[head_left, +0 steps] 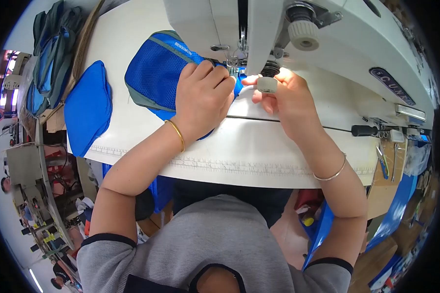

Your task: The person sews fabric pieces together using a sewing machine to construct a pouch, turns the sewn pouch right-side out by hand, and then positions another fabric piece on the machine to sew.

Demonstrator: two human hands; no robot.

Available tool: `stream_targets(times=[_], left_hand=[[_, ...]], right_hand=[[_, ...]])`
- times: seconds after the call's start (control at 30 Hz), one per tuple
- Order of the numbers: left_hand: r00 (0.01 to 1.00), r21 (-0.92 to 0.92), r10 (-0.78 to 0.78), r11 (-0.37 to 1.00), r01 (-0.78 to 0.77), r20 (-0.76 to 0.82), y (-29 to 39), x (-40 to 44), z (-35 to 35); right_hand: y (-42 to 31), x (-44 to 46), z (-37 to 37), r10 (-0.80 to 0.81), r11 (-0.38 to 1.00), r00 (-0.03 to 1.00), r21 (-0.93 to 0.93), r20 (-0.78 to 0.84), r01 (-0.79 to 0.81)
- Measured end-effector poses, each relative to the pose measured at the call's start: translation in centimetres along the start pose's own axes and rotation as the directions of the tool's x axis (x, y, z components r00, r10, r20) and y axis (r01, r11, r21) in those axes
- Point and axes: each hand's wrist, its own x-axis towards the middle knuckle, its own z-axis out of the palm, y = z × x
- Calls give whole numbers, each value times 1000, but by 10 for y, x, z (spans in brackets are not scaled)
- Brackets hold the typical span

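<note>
A blue mesh fabric piece [154, 73] with grey-green edging and a "BENSIMON" label lies on the white sewing table, its right end at the needle area of the sewing machine [349, 44]. My left hand [203, 95] rests on its right part, fingers curled and closed on the fabric. On the other side of the needle, my right hand [288, 97] is by the fabric's tip, partly behind the machine's white knob [267, 85]. Its fingers are bent, and whether they pinch anything is hidden.
Stacked blue fabric pieces [89, 107] lie at the table's left. Beyond them hang blue and grey-green sewn pieces [51, 58]. A black-handled screwdriver [364, 130] is at the right, near small tools [382, 162]. A printed ruler [239, 168] runs along the front edge.
</note>
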Motion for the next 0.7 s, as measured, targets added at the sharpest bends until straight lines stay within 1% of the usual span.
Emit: stream_targets(times=[0.03, 0.07, 0.1, 0.13, 0.17, 0.2, 0.23, 0.27, 0.3, 0.33, 0.37, 0.4, 0.43, 0.47, 0.5, 0.53, 0.57, 0.6, 0.63, 0.67, 0.7], left_hand=[[1000, 4, -1, 1000, 1, -3, -1, 1, 1], [999, -21, -32, 999, 32, -11, -2, 1, 2], [998, -49, -67, 997, 67, -17, -1, -1, 3], [997, -47, -72, 996, 72, -18, -1, -2, 5], [992, -98, -117, 989, 113, -36, -2, -2, 7], [986, -150, -161, 977, 151, -51, -4, -2, 8], [980, -163, -201, 967, 198, -4, -5, -2, 7], [979, -163, -204, 966, 201, -6, -5, -1, 6], [957, -200, -279, 936, 288, 73, -4, 1, 3], [925, -229, -348, 898, 376, 156, -3, 2, 1], [924, -232, -351, 896, 379, 155, -3, 2, 0], [926, -226, -347, 900, 374, 149, -2, 3, 0], [928, -218, -342, 904, 367, 145, -1, 4, 0], [928, -219, -342, 904, 368, 146, -2, 3, 0], [939, -193, -316, 921, 338, 136, -2, 2, 1], [948, -168, -289, 936, 309, 129, -2, 2, 2], [949, -171, -289, 936, 308, 129, -2, 0, 6], [962, -165, -259, 949, 269, 79, -2, -1, 9], [973, -157, -229, 960, 232, 32, -2, -2, 11], [973, -157, -228, 960, 231, 32, -2, -2, 11], [991, -53, -133, 990, 133, 10, -1, 1, 9]], right_hand=[[-1, 6, -1, 73, 991, 996, 112, 43, -77], [9, 14, -2, 63, 986, 995, 148, 73, -73], [10, 16, -2, 66, 986, 995, 145, 79, -77], [10, 18, -2, 50, 981, 997, 184, 64, -61], [9, 20, -2, 29, 974, 998, 222, 47, -39], [1, 15, -2, 43, 958, 998, 281, 39, -52], [2, 14, -2, 46, 959, 998, 279, 43, -56], [3, 14, -3, 53, 943, 997, 325, 55, -68], [4, 14, -4, 58, 926, 996, 370, 66, -78], [2, 12, -5, 59, 927, 996, 368, 66, -80], [-2, 8, -6, 20, 997, 998, -73, 65, -15], [-3, 2, -6, -17, 865, 996, -499, 82, 56], [17, -3, -3, -177, 813, 984, -562, 2, 148], [20, -4, -2, -176, 814, 984, -563, 2, 147], [21, -5, -2, -506, 447, 851, -801, 141, 398], [24, -6, -2, -691, -44, 617, -874, 376, 483], [28, -7, 0, -702, -40, 612, -878, 364, 477], [34, -5, -2, -703, -42, 611, -878, 365, 476], [39, -2, -4, -704, -93, 582, -865, 407, 492], [42, -1, -6, -703, -144, 552, -850, 448, 506], [40, -1, -7, -705, -143, 551, -851, 446, 506]])
